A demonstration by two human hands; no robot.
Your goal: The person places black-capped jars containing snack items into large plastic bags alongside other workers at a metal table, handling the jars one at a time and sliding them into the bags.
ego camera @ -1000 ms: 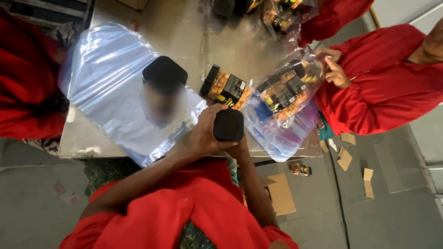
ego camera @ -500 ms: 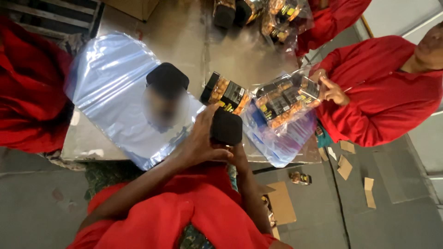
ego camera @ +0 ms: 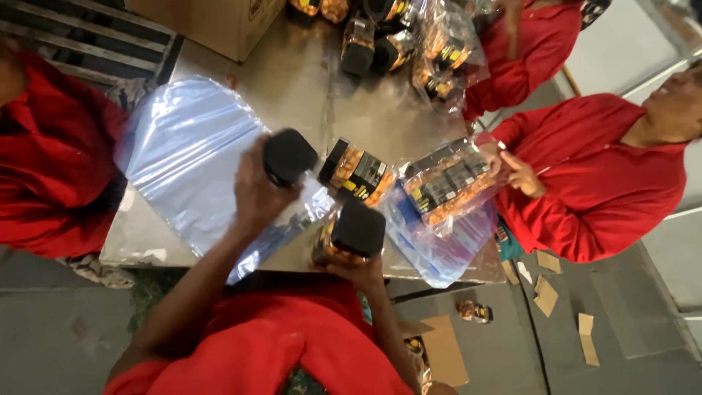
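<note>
left hand [ego camera: 257,192] grips black-lidded jar [ego camera: 289,156]; right hand [ego camera: 360,266] holds second jar [ego camera: 349,234].

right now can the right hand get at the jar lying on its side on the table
Probably not yet: the right hand is full, gripping a black-lidded jar. The lying jar sits close beyond it on the table with nothing between, so it looks reachable once that hand is freed.

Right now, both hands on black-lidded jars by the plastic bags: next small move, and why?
Probably bring the right hand's jar across beside the jar that the left hand grips on the clear bag stack. The right hand holds its jar at the table's near edge, off the plastic, while a third jar lies between them.
</note>
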